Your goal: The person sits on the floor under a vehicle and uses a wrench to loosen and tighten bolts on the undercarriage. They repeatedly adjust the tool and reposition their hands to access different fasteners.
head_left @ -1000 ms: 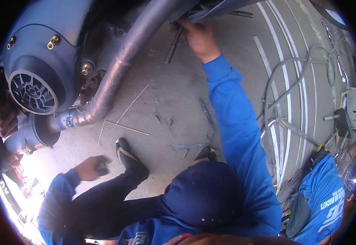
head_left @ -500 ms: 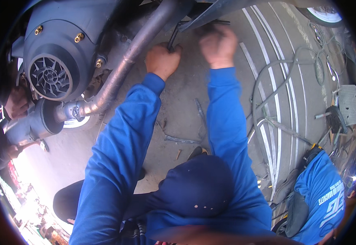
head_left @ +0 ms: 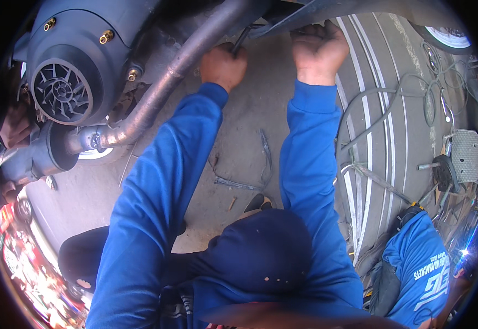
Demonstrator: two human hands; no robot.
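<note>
My left hand (head_left: 223, 67) is closed in a fist around a dark metal rod (head_left: 242, 39), which slants up toward the vehicle's underside. What the rod's upper end meets is hidden. To the right, my right hand (head_left: 321, 54) is turned palm up beneath the edge of a dark panel (head_left: 294, 16). Its fingers are loosely bent and apart, the tips in shadow, and no object shows in the palm. Left of my left hand runs a brownish exhaust pipe (head_left: 167, 82). It joins a dark muffler (head_left: 44, 153), below a black engine cover (head_left: 80, 38) with a finned round grille.
Long pale metal strips (head_left: 368, 126) and a looping hose (head_left: 381, 93) lie on the floor at right. A person in a blue shirt (head_left: 420, 268) is at the lower right, near a grey textured plate (head_left: 468, 156). Bent grey strips (head_left: 239, 184) lie below my hands.
My right hand has moved right and turned palm up; it was blurred beside a dark rod end. My left hand keeps its grip and has shifted slightly upward in view.
</note>
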